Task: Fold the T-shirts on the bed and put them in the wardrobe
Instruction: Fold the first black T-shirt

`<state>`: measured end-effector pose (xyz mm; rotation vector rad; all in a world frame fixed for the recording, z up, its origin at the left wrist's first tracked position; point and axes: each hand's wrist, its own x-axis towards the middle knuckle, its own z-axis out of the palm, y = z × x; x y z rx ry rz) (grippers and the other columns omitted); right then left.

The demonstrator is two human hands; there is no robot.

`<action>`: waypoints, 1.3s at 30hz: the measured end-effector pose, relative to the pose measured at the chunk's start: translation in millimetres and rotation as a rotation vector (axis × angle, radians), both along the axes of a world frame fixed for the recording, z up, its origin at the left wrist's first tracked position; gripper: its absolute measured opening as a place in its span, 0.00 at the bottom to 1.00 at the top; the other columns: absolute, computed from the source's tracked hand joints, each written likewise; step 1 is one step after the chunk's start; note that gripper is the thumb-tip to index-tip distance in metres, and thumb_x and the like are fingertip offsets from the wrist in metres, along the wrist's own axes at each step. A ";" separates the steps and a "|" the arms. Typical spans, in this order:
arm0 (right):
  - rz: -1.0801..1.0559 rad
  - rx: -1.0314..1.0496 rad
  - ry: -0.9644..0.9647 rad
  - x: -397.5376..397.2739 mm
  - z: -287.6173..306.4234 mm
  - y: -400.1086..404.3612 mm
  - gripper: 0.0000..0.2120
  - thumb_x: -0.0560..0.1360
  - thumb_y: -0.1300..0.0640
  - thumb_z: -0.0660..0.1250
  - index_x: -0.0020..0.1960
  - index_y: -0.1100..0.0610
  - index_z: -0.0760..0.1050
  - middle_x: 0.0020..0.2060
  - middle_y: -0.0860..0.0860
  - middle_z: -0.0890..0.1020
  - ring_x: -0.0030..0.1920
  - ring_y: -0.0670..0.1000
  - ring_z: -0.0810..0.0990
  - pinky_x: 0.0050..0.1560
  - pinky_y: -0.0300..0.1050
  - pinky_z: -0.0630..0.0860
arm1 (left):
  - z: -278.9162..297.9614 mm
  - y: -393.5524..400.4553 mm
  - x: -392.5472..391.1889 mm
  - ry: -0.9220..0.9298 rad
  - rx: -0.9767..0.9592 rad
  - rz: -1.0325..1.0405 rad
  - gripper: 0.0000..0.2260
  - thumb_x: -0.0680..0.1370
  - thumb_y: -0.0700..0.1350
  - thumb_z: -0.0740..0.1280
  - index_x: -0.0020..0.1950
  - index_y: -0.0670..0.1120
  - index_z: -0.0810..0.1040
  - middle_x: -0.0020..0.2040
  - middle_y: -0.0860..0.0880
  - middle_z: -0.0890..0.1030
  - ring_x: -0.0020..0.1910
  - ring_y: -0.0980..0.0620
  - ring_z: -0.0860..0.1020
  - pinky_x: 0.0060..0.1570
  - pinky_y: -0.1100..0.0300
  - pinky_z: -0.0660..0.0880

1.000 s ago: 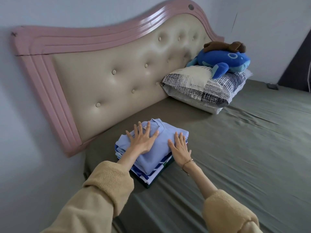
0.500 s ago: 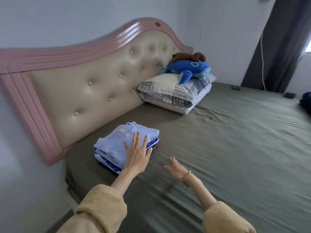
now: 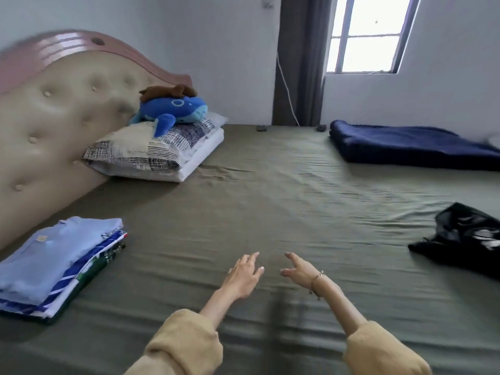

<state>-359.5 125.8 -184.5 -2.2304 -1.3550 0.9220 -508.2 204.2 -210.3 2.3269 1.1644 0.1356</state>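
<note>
A stack of folded T-shirts [image 3: 51,262], light blue on top with blue-striped and green ones under it, lies on the olive bed sheet [image 3: 270,212] at the lower left, near the headboard. A crumpled black garment [image 3: 465,239] lies unfolded at the right edge of the bed. My left hand [image 3: 243,274] and my right hand [image 3: 300,270] hover just above the sheet in the lower middle, fingers apart, holding nothing. Both are well clear of the stack and of the black garment.
A padded beige headboard [image 3: 54,125] with a pink frame stands at the left. A patterned pillow [image 3: 157,152] carries a blue plush whale [image 3: 173,109]. A folded navy blanket [image 3: 411,144] lies at the far right under a window [image 3: 370,33] and dark curtain [image 3: 300,60].
My hands left the folded stack and moved right to the middle of the bed. The view swung right, so the blanket, window and black garment came into sight.
</note>
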 end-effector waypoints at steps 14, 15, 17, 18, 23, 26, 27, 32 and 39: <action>-0.482 0.152 -0.149 247.7 15.0 -185.3 0.27 0.76 0.63 0.63 0.74 0.61 0.60 0.72 0.56 0.65 0.71 0.53 0.65 0.62 0.34 0.58 | 1.3 -130.5 282.7 -0.125 -0.175 -0.390 0.23 0.81 0.44 0.61 0.74 0.42 0.61 0.70 0.41 0.68 0.70 0.46 0.66 0.69 0.56 0.61; -0.510 0.166 -0.174 260.4 14.9 -193.2 0.27 0.76 0.64 0.63 0.73 0.61 0.61 0.72 0.56 0.65 0.72 0.53 0.64 0.63 0.34 0.58 | 2.8 -136.8 297.4 -0.121 -0.154 -0.421 0.24 0.80 0.44 0.61 0.75 0.42 0.60 0.71 0.41 0.67 0.70 0.45 0.65 0.70 0.56 0.60; -0.554 0.193 -0.232 287.9 14.3 -208.3 0.26 0.75 0.65 0.63 0.72 0.62 0.62 0.73 0.58 0.61 0.74 0.53 0.60 0.66 0.35 0.55 | 7.5 -148.1 330.2 -0.111 -0.081 -0.475 0.25 0.80 0.44 0.61 0.76 0.46 0.60 0.73 0.41 0.62 0.72 0.44 0.61 0.71 0.56 0.58; -0.566 0.195 -0.262 299.1 14.6 -213.0 0.26 0.75 0.66 0.63 0.72 0.61 0.64 0.75 0.59 0.57 0.75 0.54 0.57 0.68 0.36 0.54 | 10.0 -151.7 343.2 -0.110 -0.040 -0.486 0.25 0.80 0.43 0.61 0.76 0.48 0.60 0.75 0.42 0.59 0.73 0.44 0.58 0.72 0.55 0.57; -0.598 0.188 -0.329 340.8 14.4 -223.2 0.22 0.73 0.66 0.64 0.67 0.56 0.71 0.76 0.58 0.43 0.74 0.57 0.57 0.71 0.42 0.56 | 9.3 -161.2 392.4 -0.027 0.062 -0.531 0.22 0.79 0.47 0.60 0.74 0.55 0.64 0.79 0.47 0.47 0.77 0.47 0.45 0.72 0.44 0.56; -0.573 0.163 -0.360 355.7 15.8 -220.9 0.20 0.74 0.64 0.64 0.65 0.55 0.73 0.77 0.55 0.41 0.74 0.55 0.57 0.71 0.44 0.59 | 8.6 -164.3 415.8 0.026 0.038 -0.576 0.21 0.79 0.48 0.61 0.72 0.58 0.67 0.79 0.48 0.42 0.77 0.46 0.41 0.73 0.41 0.52; -0.558 0.133 -0.377 362.1 17.1 -219.8 0.19 0.74 0.63 0.64 0.65 0.55 0.73 0.77 0.54 0.40 0.74 0.54 0.56 0.72 0.46 0.60 | 9.8 -166.1 426.1 0.028 0.022 -0.589 0.21 0.79 0.48 0.62 0.72 0.58 0.67 0.79 0.48 0.42 0.77 0.46 0.40 0.73 0.41 0.51; -0.453 -0.156 -0.449 374.8 21.2 -212.7 0.20 0.77 0.57 0.61 0.69 0.55 0.69 0.77 0.48 0.44 0.77 0.49 0.42 0.72 0.63 0.52 | 7.4 -182.0 450.7 -0.007 -0.030 -0.537 0.27 0.76 0.49 0.64 0.74 0.46 0.64 0.78 0.50 0.52 0.77 0.48 0.48 0.73 0.43 0.51; -0.568 0.123 -0.469 368.9 12.3 -219.9 0.13 0.73 0.59 0.67 0.56 0.60 0.80 0.60 0.53 0.75 0.61 0.53 0.74 0.67 0.49 0.65 | 11.7 -175.2 434.1 -0.282 0.099 -0.408 0.11 0.76 0.46 0.66 0.57 0.44 0.79 0.63 0.47 0.75 0.64 0.48 0.71 0.67 0.52 0.62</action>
